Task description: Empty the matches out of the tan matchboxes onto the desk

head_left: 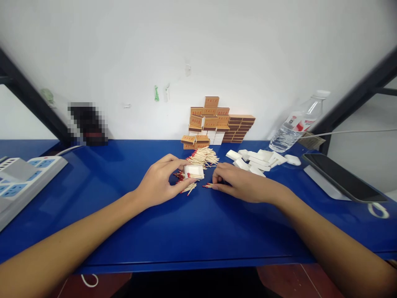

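My left hand (164, 179) grips a white matchbox tray (194, 170) between thumb and fingers, its open side up. A few red-tipped matches lie along the tray's near side. To the right, my right hand (235, 181) pinches a small bunch of matches (209, 186), red heads pointing left, just above or on the table. Behind the tray a heap of loose matches (203, 156) is spread out. More matches (190, 188) lie under and in front of my left hand, partly hidden by it.
Stacked brown matchboxes (211, 120) stand against the wall. Several white trays (257, 160) are piled right of the matches, near a white earphone case (292, 159). A leaning water bottle (297, 122), a propped phone (344, 177) and a power strip (29, 176) flank the blue table (186, 236).
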Tool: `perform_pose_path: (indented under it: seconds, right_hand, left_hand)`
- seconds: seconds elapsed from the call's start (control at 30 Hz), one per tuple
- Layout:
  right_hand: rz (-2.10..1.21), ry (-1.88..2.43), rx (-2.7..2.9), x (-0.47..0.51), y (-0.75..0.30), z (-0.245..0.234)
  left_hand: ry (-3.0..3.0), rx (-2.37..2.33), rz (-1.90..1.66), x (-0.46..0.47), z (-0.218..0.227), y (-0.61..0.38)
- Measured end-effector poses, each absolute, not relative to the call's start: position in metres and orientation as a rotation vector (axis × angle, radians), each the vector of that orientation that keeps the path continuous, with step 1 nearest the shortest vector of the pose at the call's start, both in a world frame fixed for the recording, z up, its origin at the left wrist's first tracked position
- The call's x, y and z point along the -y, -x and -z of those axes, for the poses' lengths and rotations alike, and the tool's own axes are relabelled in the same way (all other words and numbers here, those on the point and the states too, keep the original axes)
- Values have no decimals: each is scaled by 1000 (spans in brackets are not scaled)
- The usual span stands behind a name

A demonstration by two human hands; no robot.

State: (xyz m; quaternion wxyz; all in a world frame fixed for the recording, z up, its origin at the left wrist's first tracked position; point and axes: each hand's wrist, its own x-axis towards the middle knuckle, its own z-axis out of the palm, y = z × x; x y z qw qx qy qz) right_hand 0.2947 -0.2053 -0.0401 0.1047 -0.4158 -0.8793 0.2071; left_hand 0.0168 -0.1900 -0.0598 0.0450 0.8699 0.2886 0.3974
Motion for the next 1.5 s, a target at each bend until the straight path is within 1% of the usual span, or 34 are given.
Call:
perform_pose_path:
  seconds: [0.17,0.47,0.77,1.23,1.5]
  right_hand:
    - [-577,1236,2562,201,-299,42]
    - [-391,1167,2424,200,-297,37]
    - [-422,992,2335,223,-265,37]
    - [-332,970,2169,218,-269,35]
    - [-253,930,2202,219,-267,39]
  left_hand:
    - [-2665,-883,-1199,190,59,-17]
    - [-2677,-915,-1069,193,64,-18]
    - [-2658,-851,-1101,199,65,-21]
    - [-2672,-831,-1089,201,63,-20]
    - [-2654,-852,-1088,201,62,-21]
